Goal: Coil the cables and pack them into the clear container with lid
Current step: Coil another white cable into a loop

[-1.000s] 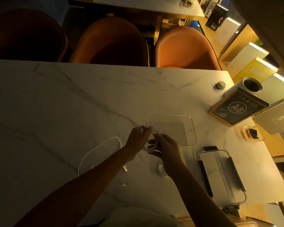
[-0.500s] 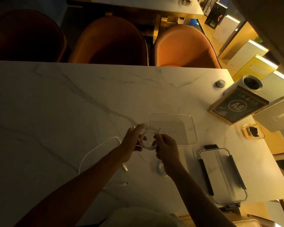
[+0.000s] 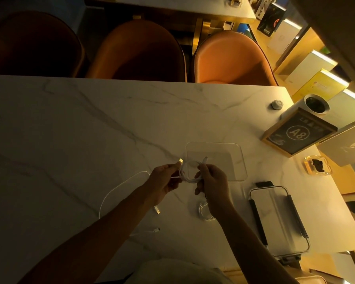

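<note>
Between my hands hangs a small coil of white cable (image 3: 185, 173), just above the marble table. My left hand (image 3: 166, 181) pinches the coil's left side, and a plug end (image 3: 180, 160) sticks up past its fingers. My right hand (image 3: 211, 181) grips the coil's right side, with the other cable end (image 3: 205, 160) poking up. The clear container (image 3: 237, 162) sits empty just beyond my right hand. Its clear lid (image 3: 279, 220) with black clips lies to the right. A loose white cable (image 3: 119, 188) loops on the table at the left, and its two plugs (image 3: 157, 210) lie beside my left forearm.
Another coiled cable (image 3: 204, 212) lies on the table, partly under my right wrist. At the right stand a framed "A8" sign (image 3: 297, 134), a white cylinder (image 3: 316, 106), a small round knob (image 3: 276, 104) and an amber ashtray (image 3: 318, 166). Orange chairs (image 3: 232, 58) line the far edge.
The coil has gone from bunched between my hands to a round open loop. My left hand slid down and left along it, and the plug end now sticks out above its fingers.
</note>
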